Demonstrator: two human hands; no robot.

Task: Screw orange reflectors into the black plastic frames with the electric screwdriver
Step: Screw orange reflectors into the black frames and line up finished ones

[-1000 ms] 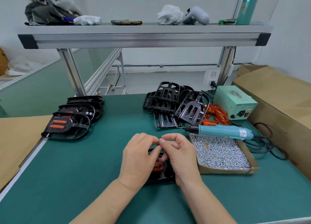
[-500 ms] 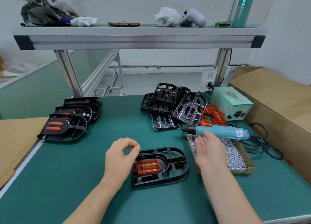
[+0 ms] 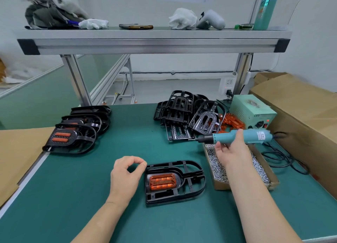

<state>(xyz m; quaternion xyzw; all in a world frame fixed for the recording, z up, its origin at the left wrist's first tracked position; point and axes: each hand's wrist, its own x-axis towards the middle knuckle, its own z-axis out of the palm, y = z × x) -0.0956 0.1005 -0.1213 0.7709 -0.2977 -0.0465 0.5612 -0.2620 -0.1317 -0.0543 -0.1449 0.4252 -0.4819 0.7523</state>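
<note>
A black plastic frame (image 3: 191,171) lies flat on the green mat, with an orange reflector (image 3: 162,181) seated in its left half. My left hand (image 3: 125,177) rests just left of the frame. Its thumb and forefinger are pinched together at the frame's upper left corner; anything between them is too small to see. My right hand (image 3: 231,149) grips the teal electric screwdriver (image 3: 255,136). The tool is held level above the cardboard tray of screws (image 3: 259,169), with its bit pointing left.
Loose black frames (image 3: 182,111) are piled at the back, with orange reflectors (image 3: 233,121) beside them. Frames fitted with reflectors (image 3: 73,137) are stacked at the left. The green power supply (image 3: 253,111), its cable (image 3: 284,159) and a cardboard box (image 3: 300,115) fill the right side.
My hands have parted from over the frame. The right one reached to the screw tray, took hold of the screwdriver and lifted it. The left one stays pinched beside the frame.
</note>
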